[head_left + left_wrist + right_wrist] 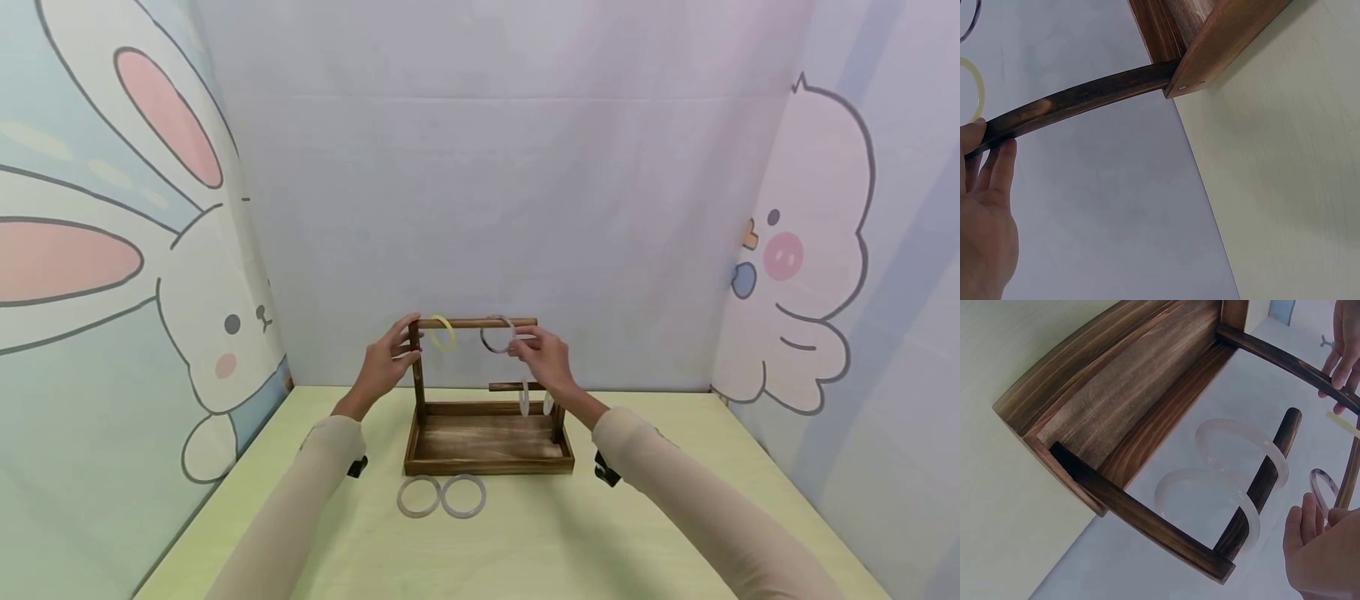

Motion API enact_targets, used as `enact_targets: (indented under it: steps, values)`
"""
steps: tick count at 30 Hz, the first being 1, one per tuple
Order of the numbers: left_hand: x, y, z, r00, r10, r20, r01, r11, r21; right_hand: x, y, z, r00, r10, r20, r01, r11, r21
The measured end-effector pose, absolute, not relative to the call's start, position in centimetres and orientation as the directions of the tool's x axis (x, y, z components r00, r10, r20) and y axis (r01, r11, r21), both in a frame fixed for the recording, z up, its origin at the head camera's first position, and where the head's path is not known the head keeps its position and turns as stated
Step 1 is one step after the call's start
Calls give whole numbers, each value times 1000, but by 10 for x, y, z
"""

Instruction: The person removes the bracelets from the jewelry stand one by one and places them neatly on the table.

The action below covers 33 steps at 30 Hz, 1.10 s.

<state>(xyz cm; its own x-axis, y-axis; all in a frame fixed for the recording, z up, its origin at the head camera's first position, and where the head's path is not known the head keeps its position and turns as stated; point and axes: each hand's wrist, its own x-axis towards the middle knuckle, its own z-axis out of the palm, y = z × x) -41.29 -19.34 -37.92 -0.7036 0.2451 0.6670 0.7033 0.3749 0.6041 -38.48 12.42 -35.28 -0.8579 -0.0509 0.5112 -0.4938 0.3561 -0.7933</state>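
Note:
A wooden bangle stand (pixel 487 468) has a tray base, a long upper bar (pixel 468 322) and a shorter lower bar (pixel 502 387). My left hand (pixel 384 362) grips its left post (pixel 1079 100) near the top, thumb and fingers on opposite sides. With my right hand (pixel 547 360) I pinch the right side of a dark-and-clear bangle (pixel 495 351), which appears to hang around the upper bar. Left of it on that bar hangs a yellow bangle (pixel 452 337). Two whitish bangles (pixel 1244 428) hang on the lower bar, partly behind my right hand in the head view.
In front of the tray, a greyish bangle (pixel 419 514) and a pale lilac bangle (pixel 463 514) lie side by side on the light table (pixel 525 558). A grey cloth backdrop (pixel 495 183) stands behind, with printed cartoon panels at both sides.

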Motion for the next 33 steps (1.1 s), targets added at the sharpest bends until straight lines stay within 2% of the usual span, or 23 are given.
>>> enact_targets:
  steps: [11, 25, 33]
  values:
    - [-415, -193, -379, -714, 241, 657, 694, 371, 617, -382, 134, -350, -860, -53, 507, -493, 340, -801]
    - [-416, -195, -383, -682, 260, 684, 722, 392, 571, -383, 147, -352, -887, -36, 460, -445, 329, -833]
    - [-414, -196, -380, -678, 265, 686, 725, 401, 561, -381, 152, -349, -878, -37, 477, -457, 356, -815]
